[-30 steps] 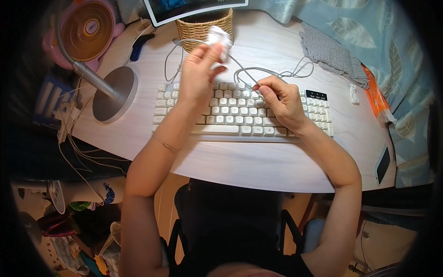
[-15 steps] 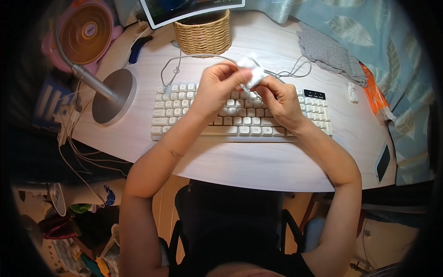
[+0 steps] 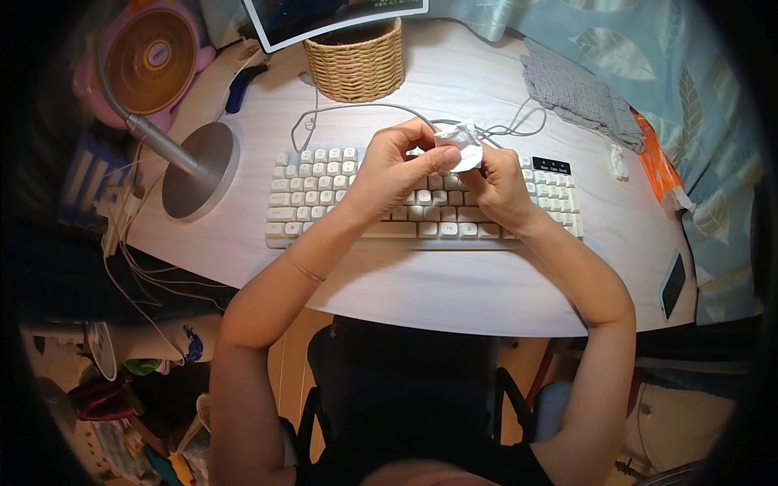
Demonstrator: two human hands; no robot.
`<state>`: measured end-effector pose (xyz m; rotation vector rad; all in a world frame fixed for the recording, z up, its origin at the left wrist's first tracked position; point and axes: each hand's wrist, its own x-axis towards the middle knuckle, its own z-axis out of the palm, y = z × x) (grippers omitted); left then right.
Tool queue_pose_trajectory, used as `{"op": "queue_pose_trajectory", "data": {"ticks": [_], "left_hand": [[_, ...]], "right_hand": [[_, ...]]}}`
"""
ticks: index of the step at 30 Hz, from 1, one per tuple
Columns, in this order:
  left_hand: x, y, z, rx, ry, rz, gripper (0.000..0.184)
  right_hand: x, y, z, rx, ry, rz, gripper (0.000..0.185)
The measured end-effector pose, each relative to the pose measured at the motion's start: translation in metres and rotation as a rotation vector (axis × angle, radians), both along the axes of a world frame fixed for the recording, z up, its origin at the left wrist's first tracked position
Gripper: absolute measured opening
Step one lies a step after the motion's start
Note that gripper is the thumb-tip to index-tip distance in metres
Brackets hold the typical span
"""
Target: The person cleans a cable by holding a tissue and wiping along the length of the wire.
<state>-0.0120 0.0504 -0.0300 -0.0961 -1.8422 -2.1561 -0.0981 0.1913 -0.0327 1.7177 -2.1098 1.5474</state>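
Note:
A crumpled white tissue, greyish on part of its face, is between my two hands above the keyboard. My left hand pinches its left side, the thumb lying on the front. Closed around the lower right part of the tissue is my right hand; its fingertips are partly hidden behind it. Under both hands lies the cream and white keyboard, its middle keys partly covered.
Behind the keyboard stand a wicker basket and a monitor. The lamp base is at left. A grey knitted cloth, a tissue scrap, an orange packet and a phone lie at right. A grey cable loops behind.
The tissue has moved slightly right and down and turned, showing a broader greyish face. My left hand has shifted a little right and down with it; the right hand has curled lower.

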Motion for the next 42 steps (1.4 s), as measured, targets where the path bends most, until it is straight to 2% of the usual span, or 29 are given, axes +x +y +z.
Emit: {"op": "queue_pose_trajectory", "data": {"ticks": [3, 8, 12, 15, 19, 20, 24, 27, 30, 33, 36, 39, 42], "left_hand": [[0.000, -0.004, 0.006, 0.082, 0.007, 0.045, 0.018], [-0.004, -0.028, 0.011, 0.216, 0.049, 0.365, 0.014], [-0.004, -0.021, 0.007, 0.145, 0.022, 0.200, 0.015], [-0.001, -0.006, -0.001, -0.077, -0.006, -0.009, 0.018], [0.003, -0.006, 0.006, 0.022, -0.021, 0.018, 0.015], [0.001, -0.009, 0.004, 0.001, 0.005, 0.068, 0.016], [-0.002, -0.021, 0.009, 0.187, 0.107, 0.325, 0.019], [-0.003, -0.022, 0.009, 0.202, 0.093, 0.337, 0.020], [0.001, -0.014, 0.008, 0.054, 0.020, 0.088, 0.020], [-0.001, -0.004, -0.001, 0.000, -0.030, -0.041, 0.020], [0.000, -0.009, 0.003, 0.063, 0.019, 0.040, 0.020], [-0.002, -0.019, 0.010, 0.196, 0.083, 0.289, 0.019], [-0.002, -0.023, 0.009, 0.218, 0.078, 0.320, 0.021]], "right_hand": [[0.002, -0.002, 0.004, 0.015, -0.011, -0.003, 0.010], [0.004, -0.003, 0.006, 0.048, -0.091, 0.023, 0.013], [0.004, 0.000, 0.007, 0.062, -0.112, 0.034, 0.011], [0.000, -0.002, -0.001, -0.022, -0.055, 0.009, 0.008], [-0.002, -0.001, -0.001, 0.068, -0.014, -0.001, 0.007], [-0.001, -0.001, 0.002, 0.066, -0.043, 0.007, 0.008], [0.005, -0.002, 0.008, 0.048, -0.105, 0.037, 0.011], [0.004, -0.001, 0.008, 0.060, -0.089, 0.038, 0.011], [0.003, -0.002, 0.005, 0.027, -0.045, 0.019, 0.011], [0.002, -0.003, 0.001, -0.023, -0.017, 0.014, 0.011], [0.003, -0.003, 0.005, 0.015, -0.042, 0.014, 0.012], [0.003, -0.004, 0.005, 0.029, -0.078, 0.030, 0.012], [0.003, -0.003, 0.004, 0.029, -0.076, 0.038, 0.012]]}}
